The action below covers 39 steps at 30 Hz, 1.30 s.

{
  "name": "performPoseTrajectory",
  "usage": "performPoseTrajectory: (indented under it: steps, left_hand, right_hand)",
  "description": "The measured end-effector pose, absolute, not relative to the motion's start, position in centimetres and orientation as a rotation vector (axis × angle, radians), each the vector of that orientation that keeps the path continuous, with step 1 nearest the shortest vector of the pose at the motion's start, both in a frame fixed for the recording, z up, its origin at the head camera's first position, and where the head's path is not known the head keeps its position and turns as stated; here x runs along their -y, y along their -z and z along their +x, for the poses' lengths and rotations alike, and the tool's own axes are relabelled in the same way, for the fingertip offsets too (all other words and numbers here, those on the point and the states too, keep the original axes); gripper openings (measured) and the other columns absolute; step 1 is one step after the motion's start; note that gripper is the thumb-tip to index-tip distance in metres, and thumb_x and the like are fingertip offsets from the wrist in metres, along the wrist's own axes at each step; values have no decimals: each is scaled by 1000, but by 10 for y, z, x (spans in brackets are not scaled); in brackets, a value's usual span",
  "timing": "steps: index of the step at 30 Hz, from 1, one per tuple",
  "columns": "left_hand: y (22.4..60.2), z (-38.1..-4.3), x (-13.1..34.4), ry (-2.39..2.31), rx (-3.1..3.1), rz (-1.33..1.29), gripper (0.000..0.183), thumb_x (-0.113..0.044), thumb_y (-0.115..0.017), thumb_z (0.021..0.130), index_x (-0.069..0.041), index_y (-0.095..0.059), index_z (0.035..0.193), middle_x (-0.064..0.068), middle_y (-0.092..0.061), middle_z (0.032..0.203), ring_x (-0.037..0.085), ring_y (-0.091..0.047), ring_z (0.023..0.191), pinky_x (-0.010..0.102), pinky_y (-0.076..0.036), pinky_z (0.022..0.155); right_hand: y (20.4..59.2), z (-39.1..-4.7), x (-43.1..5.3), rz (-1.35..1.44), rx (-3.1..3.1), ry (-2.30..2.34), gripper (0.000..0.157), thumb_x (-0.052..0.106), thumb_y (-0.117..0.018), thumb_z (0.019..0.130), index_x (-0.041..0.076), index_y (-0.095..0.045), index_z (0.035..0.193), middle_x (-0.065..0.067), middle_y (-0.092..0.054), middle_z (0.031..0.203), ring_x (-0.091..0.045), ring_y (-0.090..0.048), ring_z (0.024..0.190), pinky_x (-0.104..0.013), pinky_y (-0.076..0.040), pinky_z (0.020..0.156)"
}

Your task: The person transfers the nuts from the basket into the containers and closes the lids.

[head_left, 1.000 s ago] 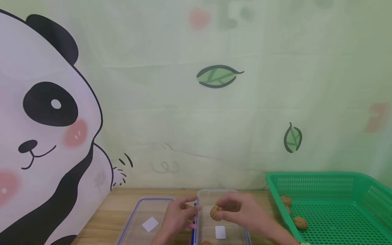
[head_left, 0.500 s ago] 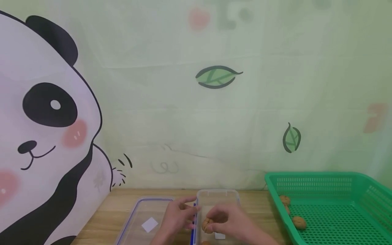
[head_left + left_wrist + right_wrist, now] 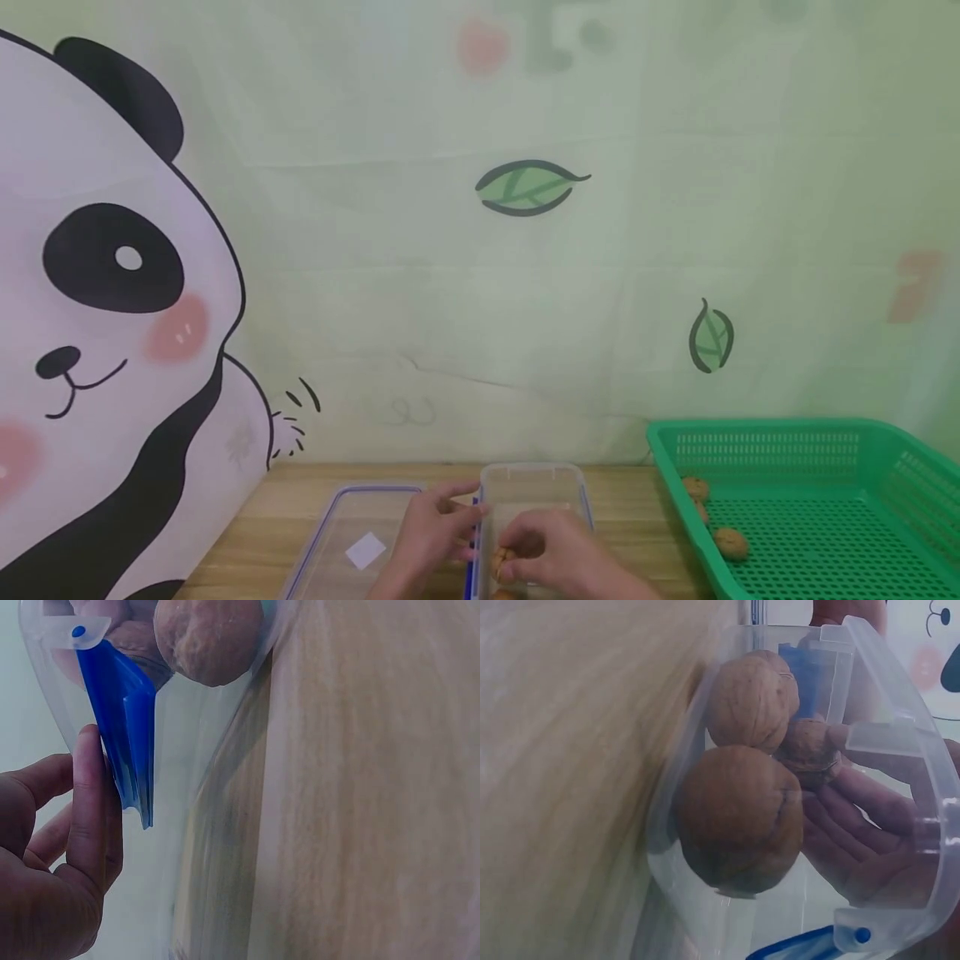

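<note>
In the head view my right hand (image 3: pixel 558 550) reaches into a clear plastic box (image 3: pixel 534 477) and pinches a walnut (image 3: pixel 501 562) between thumb and fingers. The right wrist view shows this walnut (image 3: pixel 808 750) low in the box, seen through its wall, next to a large walnut (image 3: pixel 739 817) and another walnut (image 3: pixel 750 705). My left hand (image 3: pixel 438 533) stands at the box's left side. In the left wrist view its extended fingers touch the box's side by the blue latch (image 3: pixel 127 727), which hangs down.
Left of the box lies a clear lid (image 3: pixel 405 508) with a blue seal and a white paper square (image 3: pixel 366 551). A green basket (image 3: pixel 765 429) stands at right, with a walnut (image 3: pixel 731 544) and others along its left wall. A printed panda cloth hangs behind the wooden table (image 3: pixel 626 500).
My right hand has moved left and nearer to me, taking the walnut down from over the box into its left part. The left hand stays in place.
</note>
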<state>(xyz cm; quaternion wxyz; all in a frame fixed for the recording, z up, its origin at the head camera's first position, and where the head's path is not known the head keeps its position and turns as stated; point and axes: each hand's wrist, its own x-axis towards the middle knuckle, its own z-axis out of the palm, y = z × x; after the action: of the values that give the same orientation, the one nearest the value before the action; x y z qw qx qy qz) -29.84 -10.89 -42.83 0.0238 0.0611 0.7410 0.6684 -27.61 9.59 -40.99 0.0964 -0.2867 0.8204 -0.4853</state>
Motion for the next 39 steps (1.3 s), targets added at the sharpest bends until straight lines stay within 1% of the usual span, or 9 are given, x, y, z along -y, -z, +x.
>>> performPoseTrajectory:
  steps: [4,11,18,23,25,29,33,36,39]
  left_hand:
    - [429,-297,110,-2064,-2300,184,49,-16,-74,86,-2,-57,131,19,-66,93,24,-68,72,36,-61,57]
    - [429,-297,109,-2069,-2305,173,49,-15,-75,85,-2,-58,130,19,-66,94,21,-66,69,34,-61,56]
    - [427,-297,108,-2057,-2312,159,49,-15,-74,86,-2,-58,130,19,-66,94,21,-66,70,34,-61,56]
    - [427,-298,108,-2047,-2323,152,48,-15,-73,87,-2,-58,130,19,-67,93,23,-67,71,34,-61,56]
    - [428,-298,108,-2049,-2320,154,49,-15,-74,87,-2,-58,131,19,-67,93,24,-67,72,35,-61,55]
    - [431,-299,109,-2050,-2303,158,50,-16,-74,87,-2,-57,131,19,-67,93,25,-67,73,35,-61,56]
    - [431,-300,109,-2044,-2298,164,49,-16,-72,88,-2,-56,133,18,-66,95,24,-67,74,35,-61,57]
    - [431,-301,109,-2037,-2299,156,49,-16,-71,89,-2,-55,133,17,-66,96,24,-67,75,36,-61,58]
    - [432,-302,109,-2034,-2297,148,49,-16,-71,89,-3,-55,133,17,-66,97,25,-67,75,35,-61,58]
  right_hand:
    - [413,-275,-93,-955,-2482,1410,17,18,-78,82,10,-70,95,5,-71,85,-6,-65,80,-22,-55,72]
    - [415,-273,-88,-916,-2513,1309,11,19,-77,83,15,-71,91,11,-68,80,-4,-62,76,-23,-53,69]
    - [417,-274,-88,-877,-2410,1301,8,12,-75,83,13,-71,90,8,-68,79,-7,-64,75,-22,-54,66]
    - [417,-274,-90,-820,-2368,1306,7,11,-73,85,12,-71,92,5,-69,81,-10,-64,76,-26,-55,67]
    - [417,-275,-90,-778,-2341,1319,8,10,-72,86,12,-71,93,3,-68,81,-11,-64,76,-27,-55,67]
    - [418,-275,-90,-810,-2365,1315,8,11,-73,85,12,-71,93,4,-68,81,-11,-63,76,-27,-54,67]
    - [414,-277,-92,-846,-2461,1306,12,9,-74,82,11,-70,94,3,-69,85,-9,-63,78,-27,-55,70]
    - [411,-279,-94,-906,-2551,1304,18,8,-76,80,9,-70,96,1,-70,89,-7,-63,81,-25,-55,73]
    - [407,-280,-97,-959,-2574,1321,19,10,-77,80,7,-70,98,-2,-71,91,-7,-64,83,-23,-55,73]
